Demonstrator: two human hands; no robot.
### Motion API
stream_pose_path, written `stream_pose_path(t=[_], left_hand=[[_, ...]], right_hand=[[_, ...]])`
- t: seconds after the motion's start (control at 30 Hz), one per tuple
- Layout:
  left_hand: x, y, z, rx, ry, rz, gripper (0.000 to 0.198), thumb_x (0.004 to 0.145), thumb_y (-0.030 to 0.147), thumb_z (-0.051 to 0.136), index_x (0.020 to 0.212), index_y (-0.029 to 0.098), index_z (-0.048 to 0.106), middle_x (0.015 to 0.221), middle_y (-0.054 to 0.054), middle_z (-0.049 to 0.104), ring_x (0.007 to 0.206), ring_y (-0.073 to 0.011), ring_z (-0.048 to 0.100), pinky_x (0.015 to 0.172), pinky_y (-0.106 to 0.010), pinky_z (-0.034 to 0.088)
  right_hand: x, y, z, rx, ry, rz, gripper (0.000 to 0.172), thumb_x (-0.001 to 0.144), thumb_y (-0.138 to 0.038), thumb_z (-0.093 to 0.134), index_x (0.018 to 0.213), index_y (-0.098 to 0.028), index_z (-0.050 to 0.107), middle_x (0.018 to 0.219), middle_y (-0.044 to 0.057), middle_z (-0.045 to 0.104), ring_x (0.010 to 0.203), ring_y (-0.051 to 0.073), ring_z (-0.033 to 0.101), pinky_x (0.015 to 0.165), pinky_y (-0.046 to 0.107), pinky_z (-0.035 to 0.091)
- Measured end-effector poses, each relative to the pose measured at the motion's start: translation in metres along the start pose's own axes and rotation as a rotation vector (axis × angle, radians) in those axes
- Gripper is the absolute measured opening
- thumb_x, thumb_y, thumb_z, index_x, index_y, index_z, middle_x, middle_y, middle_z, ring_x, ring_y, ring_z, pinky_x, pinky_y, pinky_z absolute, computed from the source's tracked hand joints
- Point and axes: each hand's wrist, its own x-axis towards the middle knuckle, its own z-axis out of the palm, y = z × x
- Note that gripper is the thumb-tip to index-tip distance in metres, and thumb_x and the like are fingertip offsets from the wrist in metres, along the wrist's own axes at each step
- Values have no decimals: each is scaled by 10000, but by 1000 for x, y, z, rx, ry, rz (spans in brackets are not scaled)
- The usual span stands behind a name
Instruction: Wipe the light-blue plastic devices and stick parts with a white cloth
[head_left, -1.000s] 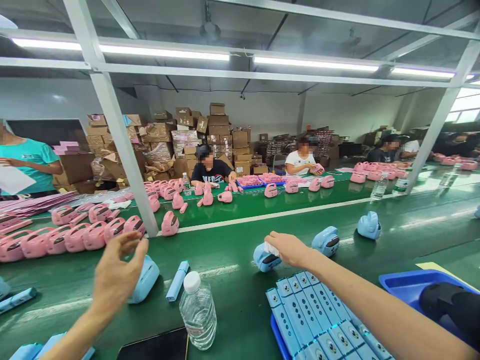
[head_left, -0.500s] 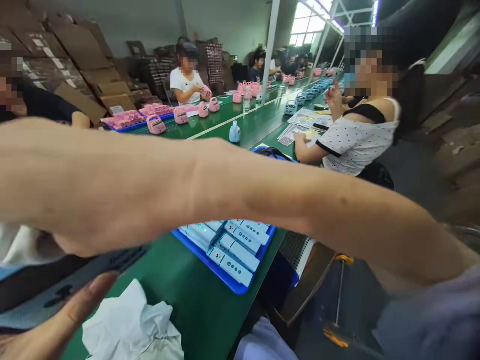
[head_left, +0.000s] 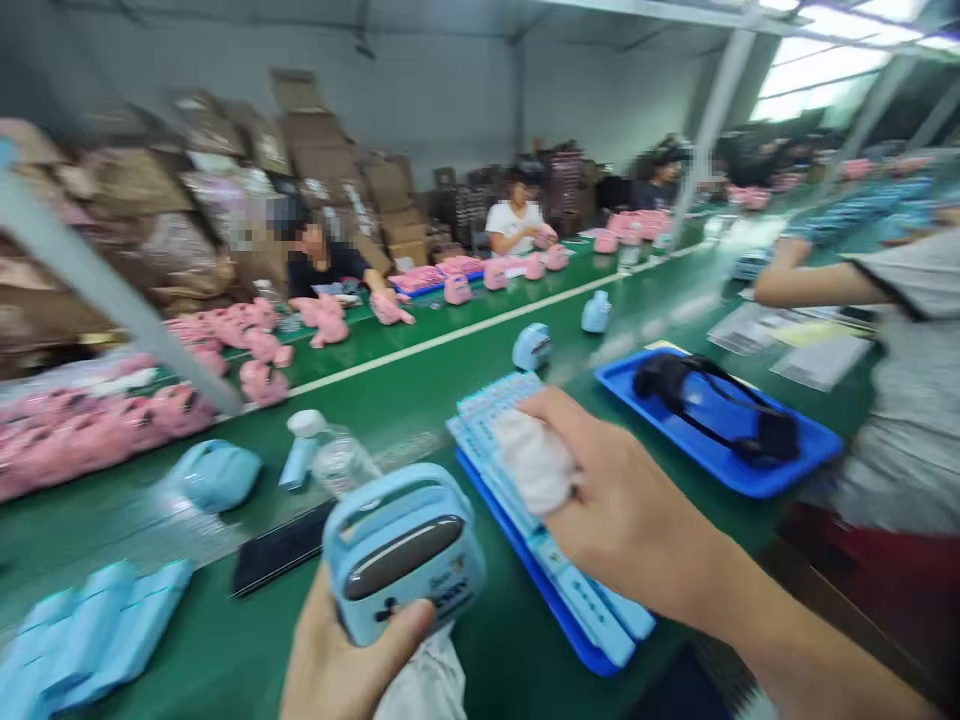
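My left hand (head_left: 341,650) grips a light blue plastic handheld device (head_left: 401,555) with a dark oval window and a small printed logo. My right hand (head_left: 626,510) is shut on a white cloth (head_left: 534,460), which sits just to the right of the device without touching it. Beneath both hands lies a blue tray (head_left: 536,585) of light blue oblong boxes (head_left: 517,450). More white cloth (head_left: 424,685) shows below my left hand.
A water bottle (head_left: 337,462) and black phone (head_left: 281,548) lie on the green workbench (head_left: 420,385). A second blue tray (head_left: 712,420) holds a black strapped item. A co-worker's arm (head_left: 810,285) reaches in at right. Pink devices (head_left: 262,382) line the far bench.
The view has swung back left from the co-worker at the right. My left hand has risen into view holding the blue device, and my right hand now grips the white cloth near it.
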Motion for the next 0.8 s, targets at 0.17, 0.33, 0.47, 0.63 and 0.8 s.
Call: stream_pose_path(t=[0.17,0.33,0.47,0.63,0.8], left_hand=[[-3,-7,7,-304,55,-175,719,584,602,905,1156,226,684,1092,-100,812,1009,-371,746,782,-383,606],[-2,-7,10,-289,47,-97,695,642,465,873,1225,213,590,1151,-94,772,1075,-343,726,870,-407,581],[-1,-8,15,-270,150,-86,695,637,401,878,1233,229,562,1164,-73,744,1066,-306,717,918,-399,564],[-3,-11,24,-344,143,-114,712,624,461,858,1235,247,562,999,-46,762,875,-284,723,784,-385,578],[-3,-19,26,-141,180,-61,695,652,461,815,1262,231,577,1107,-95,771,948,-327,722,843,-440,550]], right_hand=[[-22,50,64,197,-3,231,255,1053,-419,550,1262,-289,484,968,13,671,804,176,699,651,238,600],[-22,62,111,-343,167,-198,226,1026,-311,499,1195,-276,645,1156,101,617,1008,307,641,814,495,611],[-24,58,137,-265,221,-214,266,1068,-233,532,1315,-264,626,1123,75,667,992,214,698,832,329,617],[-42,50,159,-130,245,-484,355,1048,-109,494,1306,-262,684,1304,82,715,1231,259,684,1040,378,584],[-38,54,160,-62,293,-442,320,1003,-111,609,1265,-248,733,1245,71,766,1133,248,749,986,338,633]])
